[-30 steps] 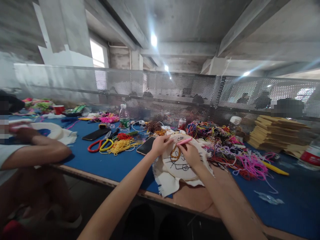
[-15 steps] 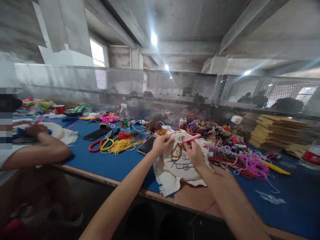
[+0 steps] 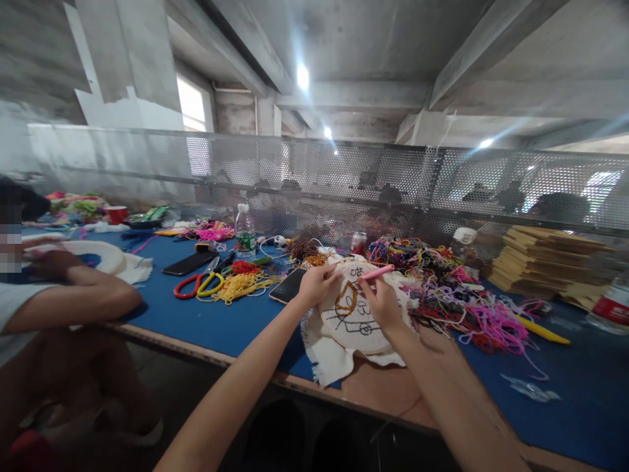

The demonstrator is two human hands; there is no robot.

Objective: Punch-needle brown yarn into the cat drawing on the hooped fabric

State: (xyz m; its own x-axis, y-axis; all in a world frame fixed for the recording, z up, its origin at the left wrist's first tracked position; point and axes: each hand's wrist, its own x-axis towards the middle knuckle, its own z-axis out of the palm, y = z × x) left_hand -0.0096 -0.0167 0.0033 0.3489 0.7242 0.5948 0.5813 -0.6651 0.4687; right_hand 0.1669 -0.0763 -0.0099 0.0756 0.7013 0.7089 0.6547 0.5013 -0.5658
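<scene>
At the far left, a co-worker's forearm (image 3: 83,305) lay along the front edge of the blue tabletop (image 3: 157,308), with a white hooped cloth (image 3: 112,257) beyond it. A red cup (image 3: 116,215) stood farther back. Next came a black phone (image 3: 189,263), then scissors (image 3: 210,286) with one red and one yellow handle, just beside a bundle of yellow yarn (image 3: 239,289). Behind the yarn stood a clear bottle (image 3: 244,231) with a green label.

A second phone (image 3: 287,286) lay beside the person's left hand (image 3: 318,285), which was clamped on the upper left edge of an embroidery hoop (image 3: 351,337). The hoop was near the tabletop's front edge, its white cloth (image 3: 327,367) spreading out frayed beneath it; black outlines and an ochre stitched loop showed on its face. The right hand (image 3: 379,296), a little apart from the left, pinched a pink tool (image 3: 381,271) above the hoop; the tool's tip was too small to make out.

Rightward lay a tangled heap of many-coloured yarn (image 3: 417,259), a clear wrapper (image 3: 529,388), a yellow tool (image 3: 546,331), a brown stack (image 3: 545,262) and a red-labelled bottle (image 3: 610,307).
</scene>
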